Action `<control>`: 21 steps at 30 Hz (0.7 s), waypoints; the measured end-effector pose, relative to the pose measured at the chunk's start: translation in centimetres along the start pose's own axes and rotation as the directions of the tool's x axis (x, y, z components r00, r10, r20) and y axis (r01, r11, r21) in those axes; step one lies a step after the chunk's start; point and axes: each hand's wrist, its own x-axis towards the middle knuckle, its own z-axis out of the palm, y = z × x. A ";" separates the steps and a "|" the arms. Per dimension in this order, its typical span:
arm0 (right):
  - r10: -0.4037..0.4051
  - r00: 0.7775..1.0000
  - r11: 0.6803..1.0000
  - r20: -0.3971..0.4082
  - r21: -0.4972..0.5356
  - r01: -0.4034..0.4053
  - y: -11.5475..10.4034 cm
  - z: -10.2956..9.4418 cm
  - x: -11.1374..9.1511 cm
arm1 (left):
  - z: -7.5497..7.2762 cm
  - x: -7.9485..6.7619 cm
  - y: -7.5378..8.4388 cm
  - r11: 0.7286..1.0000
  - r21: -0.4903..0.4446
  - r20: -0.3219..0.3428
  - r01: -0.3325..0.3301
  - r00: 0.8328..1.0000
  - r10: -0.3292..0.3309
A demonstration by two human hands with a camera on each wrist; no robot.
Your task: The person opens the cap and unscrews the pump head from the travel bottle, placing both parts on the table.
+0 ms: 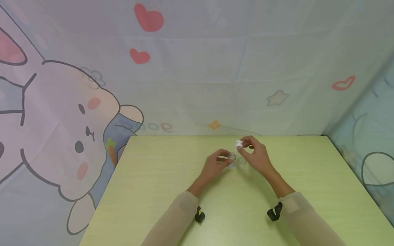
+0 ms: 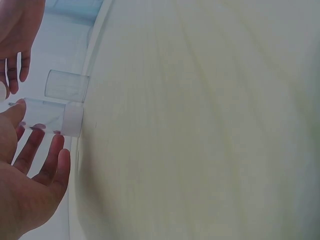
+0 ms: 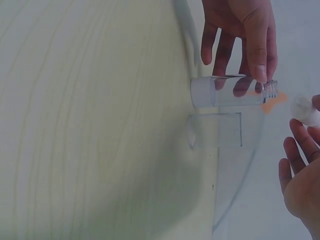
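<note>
My left hand (image 1: 215,164) holds a clear bottle (image 3: 237,91) around its upper body, thumb on one side and fingers on the other. The bottle stands upright with its white base on the table, and its threaded neck is uncovered. Just above and to the right, my right hand (image 1: 258,156) pinches a small white pump top (image 1: 239,145) between thumb and fingers, apart from the neck. Only an edge of that white part shows in the left wrist view. Beside the bottle stands a clear cylindrical cover (image 3: 220,130), untouched by either hand.
The pale yellow-green table (image 1: 147,191) extends around both hands. Behind it hangs a cloth backdrop (image 1: 197,68) printed with hearts and a rabbit, and another printed cloth borders the right side. Both sleeves carry black wrist mounts (image 1: 199,215).
</note>
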 end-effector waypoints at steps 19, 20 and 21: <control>0.040 0.999 0.999 -0.033 -0.009 -0.040 1.5 -0.7 -0.6 | 0.1 0.0 0.0 1.000 0.002 -0.010 0.012 1.000 -0.012; 0.041 0.999 0.999 -0.035 -0.015 -0.041 1.6 -0.7 -0.7 | 0.1 0.0 0.0 1.000 0.003 -0.010 0.013 1.000 -0.013; 0.040 0.998 0.999 -0.039 -0.021 -0.041 1.7 -0.8 -0.7 | 0.1 0.0 0.0 1.000 0.004 -0.010 0.013 1.000 -0.013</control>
